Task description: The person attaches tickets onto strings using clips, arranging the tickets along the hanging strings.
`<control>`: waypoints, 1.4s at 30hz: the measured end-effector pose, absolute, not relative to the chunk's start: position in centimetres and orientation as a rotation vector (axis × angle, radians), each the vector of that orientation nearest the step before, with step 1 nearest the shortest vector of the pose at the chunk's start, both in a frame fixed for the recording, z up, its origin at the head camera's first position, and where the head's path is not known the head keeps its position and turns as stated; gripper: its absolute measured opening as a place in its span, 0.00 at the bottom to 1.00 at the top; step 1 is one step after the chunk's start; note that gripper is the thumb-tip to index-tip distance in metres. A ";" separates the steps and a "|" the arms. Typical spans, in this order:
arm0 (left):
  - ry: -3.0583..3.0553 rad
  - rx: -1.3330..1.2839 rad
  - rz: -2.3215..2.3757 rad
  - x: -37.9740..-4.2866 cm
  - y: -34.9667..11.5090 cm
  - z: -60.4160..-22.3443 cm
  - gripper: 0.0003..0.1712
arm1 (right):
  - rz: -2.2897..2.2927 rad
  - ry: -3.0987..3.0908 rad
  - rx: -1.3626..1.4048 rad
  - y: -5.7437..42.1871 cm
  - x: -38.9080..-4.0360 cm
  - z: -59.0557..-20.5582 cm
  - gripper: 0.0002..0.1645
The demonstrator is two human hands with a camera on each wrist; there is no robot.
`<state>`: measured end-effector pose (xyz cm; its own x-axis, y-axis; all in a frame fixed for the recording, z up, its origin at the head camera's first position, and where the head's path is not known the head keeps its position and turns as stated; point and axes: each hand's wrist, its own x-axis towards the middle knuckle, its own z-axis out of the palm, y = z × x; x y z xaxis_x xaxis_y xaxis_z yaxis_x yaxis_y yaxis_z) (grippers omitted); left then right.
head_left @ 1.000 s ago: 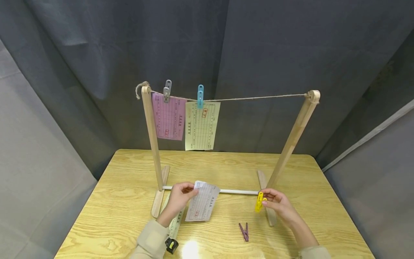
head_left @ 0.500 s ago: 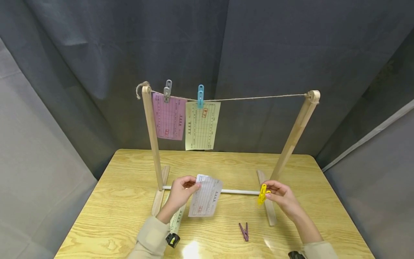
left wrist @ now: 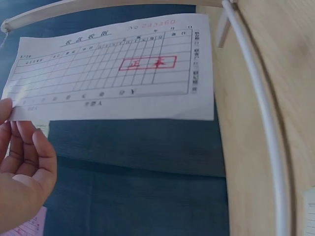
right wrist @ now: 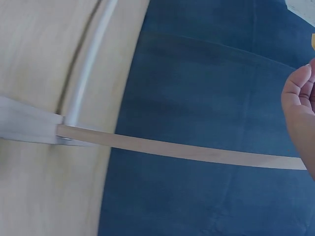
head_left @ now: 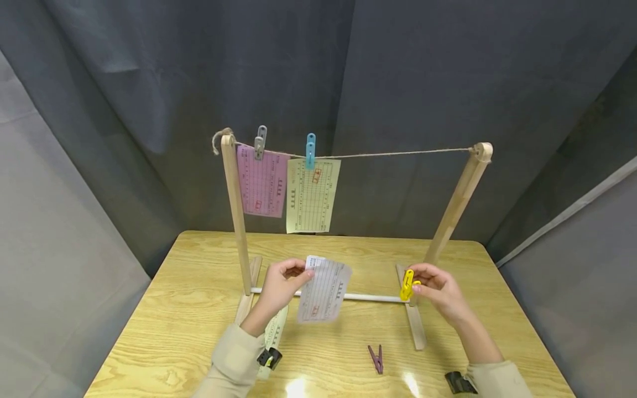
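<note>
Holding a white slip (head_left: 324,290) by its top corner, the left hand (head_left: 281,284) has it raised just above the bench (head_left: 199,309), in front of the rack's low white rail (head_left: 370,298); thumb and fingers (left wrist: 24,152) pinch the paper's edge. The right hand (head_left: 438,287) pinches a yellow peg (head_left: 407,284) by its tail end, near the rack's right foot (head_left: 414,320). A purple peg (head_left: 375,358) lies on the bench between the two forearms, and another slip (head_left: 275,334) lies under the left wrist.

By the look of it, the step in hand is the carry: slip and peg are both lifted but have not reached the string (head_left: 398,153). The next move would call for bringing the slip's top edge up to the free stretch of string right of the yellow slip (head_left: 312,194), then squeezing the peg open over paper and string together. Further back, a pink slip (head_left: 262,181) hangs under a grey peg (head_left: 260,142), the yellow one under a blue peg (head_left: 311,150).

Only the head view shows the whole rack and both hands. The left wrist view alone gives the white slip's printed grid and red stamp, and the pinch up close. The right wrist view shows the rail, the foot and a post (right wrist: 197,152), but only the hand's edge and a sliver of yellow, so the grip is not readable there.
</note>
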<state>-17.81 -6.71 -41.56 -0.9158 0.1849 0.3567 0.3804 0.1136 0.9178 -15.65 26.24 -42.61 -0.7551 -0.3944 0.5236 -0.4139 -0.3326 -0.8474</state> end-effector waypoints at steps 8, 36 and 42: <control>-2.177 -0.568 -1.906 -18.1 -6.2 -39.7 0.06 | 2.246 -1.767 1.172 26.1 -16.5 -40.2 0.21; -1.914 -0.716 -1.973 -20.0 -4.1 -34.2 0.05 | 2.126 -1.729 1.239 24.7 -18.7 -31.8 0.16; -1.907 -0.758 -1.952 -20.8 -3.3 -32.9 0.05 | 2.128 -1.645 1.300 24.3 -19.1 -30.1 0.16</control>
<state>-20.78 -3.32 -32.94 -0.8125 0.1422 0.5653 0.5618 -0.0677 0.8245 -19.07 24.26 -30.09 -0.6116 -0.3670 0.7008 -0.5858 -0.3853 -0.7130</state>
